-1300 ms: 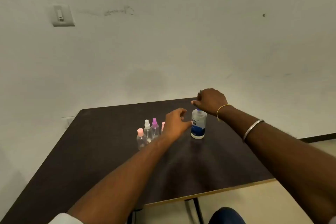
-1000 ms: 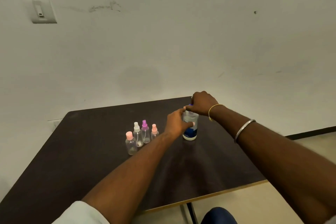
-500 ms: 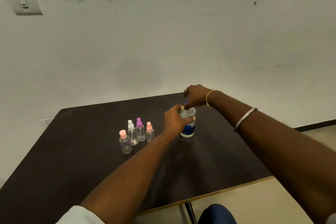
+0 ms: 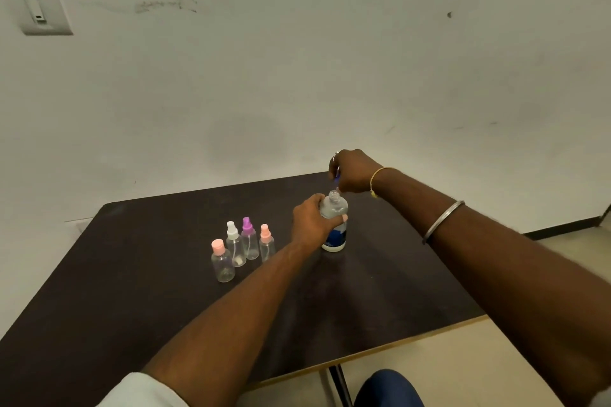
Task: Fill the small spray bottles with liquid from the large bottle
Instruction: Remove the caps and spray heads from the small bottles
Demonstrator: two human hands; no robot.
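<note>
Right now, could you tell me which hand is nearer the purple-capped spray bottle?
Left. The left hand grips the large bottle right of the purple-capped spray bottle; the right hand is farther, above that large bottle.

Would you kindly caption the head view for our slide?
Left hand grips the large bottle while right hand holds its cap above.

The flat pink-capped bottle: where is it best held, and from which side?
Hold the flat pink-capped bottle round its clear body, below the cap, coming from the near left. It stands upright at the front of the group. The white-capped spray bottle stands close behind on its right, so that side is probably too crowded.
</note>
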